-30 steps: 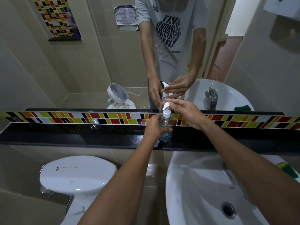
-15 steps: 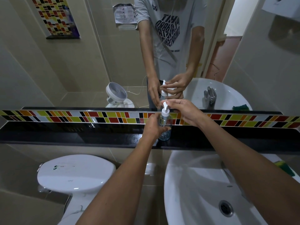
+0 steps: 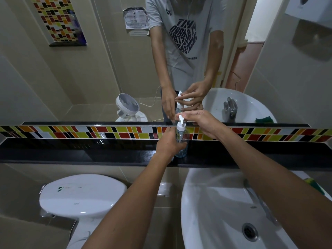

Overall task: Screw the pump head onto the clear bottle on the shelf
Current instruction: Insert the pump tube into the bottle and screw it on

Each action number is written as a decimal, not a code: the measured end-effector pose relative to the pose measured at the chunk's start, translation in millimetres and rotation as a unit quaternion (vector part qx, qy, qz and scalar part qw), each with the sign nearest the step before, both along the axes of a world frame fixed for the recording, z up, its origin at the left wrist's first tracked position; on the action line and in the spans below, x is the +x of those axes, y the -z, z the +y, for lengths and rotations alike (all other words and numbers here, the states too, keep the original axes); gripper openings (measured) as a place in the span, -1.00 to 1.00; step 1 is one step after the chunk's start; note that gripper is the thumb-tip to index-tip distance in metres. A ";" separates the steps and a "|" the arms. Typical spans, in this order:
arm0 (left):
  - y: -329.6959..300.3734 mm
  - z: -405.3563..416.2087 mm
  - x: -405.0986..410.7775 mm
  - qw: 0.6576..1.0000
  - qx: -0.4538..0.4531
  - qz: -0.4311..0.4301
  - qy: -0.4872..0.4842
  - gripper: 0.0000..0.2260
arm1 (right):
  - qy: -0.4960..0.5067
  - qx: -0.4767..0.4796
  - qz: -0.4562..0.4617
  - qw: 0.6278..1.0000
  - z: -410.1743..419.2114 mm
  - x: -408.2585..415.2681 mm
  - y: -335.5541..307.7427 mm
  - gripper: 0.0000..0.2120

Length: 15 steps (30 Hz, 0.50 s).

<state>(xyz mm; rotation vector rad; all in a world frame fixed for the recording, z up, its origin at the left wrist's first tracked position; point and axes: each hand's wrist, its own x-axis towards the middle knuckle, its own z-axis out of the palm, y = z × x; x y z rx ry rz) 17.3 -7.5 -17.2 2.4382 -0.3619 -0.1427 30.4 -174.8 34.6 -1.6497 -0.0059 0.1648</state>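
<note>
Clear bottle (image 3: 181, 141) stands upright on the black shelf (image 3: 71, 150), directly above the sink's (image 3: 206, 203) left rim. Left hand (image 3: 168, 142) wraps the bottle body, fingers curled together. Right hand (image 3: 201, 121) pinches the white pump head (image 3: 181, 123) seated on the bottle's neck.

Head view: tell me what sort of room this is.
A bathroom, most likely a small home one: a white sink with a drain, a closed toilet beside it, and a wall mirror above the black shelf.
</note>
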 end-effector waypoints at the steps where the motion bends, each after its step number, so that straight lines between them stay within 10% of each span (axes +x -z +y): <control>1: -1.0 -1.0 -0.1 1.000 0.017 -0.009 0.003 -0.40 | -0.003 -0.012 -0.004 1.000 -0.6 0.5 -0.9 -0.73; 15: 10.8 0.8 7.4 0.990 -0.079 0.108 -0.042 -0.15 | 0.002 -0.093 -0.037 0.995 -0.6 -6.4 -6.9 -0.69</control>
